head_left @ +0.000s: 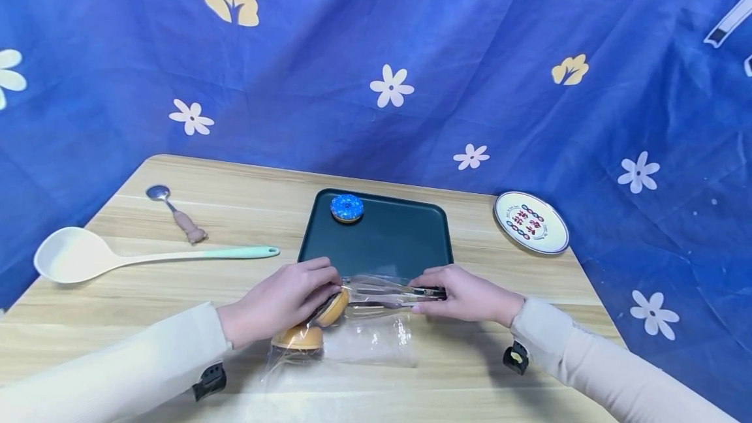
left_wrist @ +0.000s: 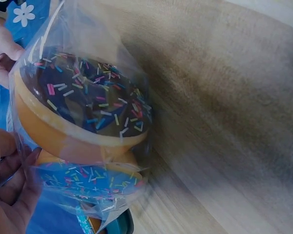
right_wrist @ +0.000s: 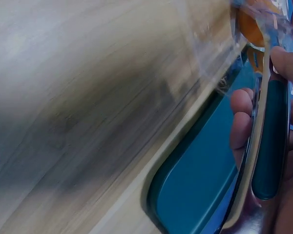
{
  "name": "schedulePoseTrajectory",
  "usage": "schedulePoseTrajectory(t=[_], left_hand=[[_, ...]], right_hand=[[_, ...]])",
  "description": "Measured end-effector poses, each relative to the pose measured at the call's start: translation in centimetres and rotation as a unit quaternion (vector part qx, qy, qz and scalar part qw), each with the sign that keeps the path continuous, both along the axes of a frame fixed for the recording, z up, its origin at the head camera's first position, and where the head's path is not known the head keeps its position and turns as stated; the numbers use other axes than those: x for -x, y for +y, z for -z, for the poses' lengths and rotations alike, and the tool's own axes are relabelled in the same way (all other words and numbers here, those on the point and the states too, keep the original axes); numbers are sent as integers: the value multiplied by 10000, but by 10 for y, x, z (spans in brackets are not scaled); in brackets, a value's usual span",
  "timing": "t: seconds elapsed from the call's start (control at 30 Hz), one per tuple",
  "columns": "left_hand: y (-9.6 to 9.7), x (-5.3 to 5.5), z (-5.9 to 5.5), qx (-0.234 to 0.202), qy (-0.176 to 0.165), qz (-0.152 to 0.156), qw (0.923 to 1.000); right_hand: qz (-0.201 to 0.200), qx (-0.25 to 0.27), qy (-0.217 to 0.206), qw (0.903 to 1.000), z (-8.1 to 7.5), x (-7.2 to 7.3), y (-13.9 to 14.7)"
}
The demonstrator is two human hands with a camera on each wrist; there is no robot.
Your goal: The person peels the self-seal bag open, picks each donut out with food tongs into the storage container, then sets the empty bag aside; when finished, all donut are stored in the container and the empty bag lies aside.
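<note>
My left hand [head_left: 288,299] pinches the edge of a clear plastic bag [head_left: 373,344] over the front of the table. Two sprinkled doughnuts show inside it in the left wrist view, a chocolate-topped doughnut [left_wrist: 88,97] and a blue-topped doughnut [left_wrist: 88,180]. My right hand [head_left: 470,296] grips metal tongs [right_wrist: 271,141] with dark green handle pads. The arms of the tongs reach left into the mouth of the bag, toward the doughnuts. Another blue doughnut [head_left: 346,208] lies on the dark green tray [head_left: 388,240], near its back left corner.
A white ladle [head_left: 76,254] with a mint handle lies at the left of the table [head_left: 235,191]. Behind it is a small spoon [head_left: 176,211] with a brown handle. A printed white plate [head_left: 531,222] sits near the right edge, and a blue patterned cloth [head_left: 329,83] hangs behind.
</note>
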State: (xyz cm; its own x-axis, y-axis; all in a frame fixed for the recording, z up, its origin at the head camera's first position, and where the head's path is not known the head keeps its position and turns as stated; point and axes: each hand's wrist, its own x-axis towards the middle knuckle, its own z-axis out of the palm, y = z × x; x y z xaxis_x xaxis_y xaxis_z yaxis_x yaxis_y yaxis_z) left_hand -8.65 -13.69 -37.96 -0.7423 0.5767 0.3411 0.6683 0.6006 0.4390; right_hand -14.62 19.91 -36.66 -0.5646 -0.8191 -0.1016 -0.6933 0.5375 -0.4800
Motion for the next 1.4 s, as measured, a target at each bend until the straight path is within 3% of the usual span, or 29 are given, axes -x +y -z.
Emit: schedulePoseTrajectory(t=[0.57, 1.4], left_hand=[[0, 1, 2, 21, 50, 94, 9999], [1, 2, 5, 159, 143, 121, 9997]], right_hand=[[-336, 105, -135, 9993, -5, 0, -14], [-123, -117, -564, 9983, -3, 8, -1]])
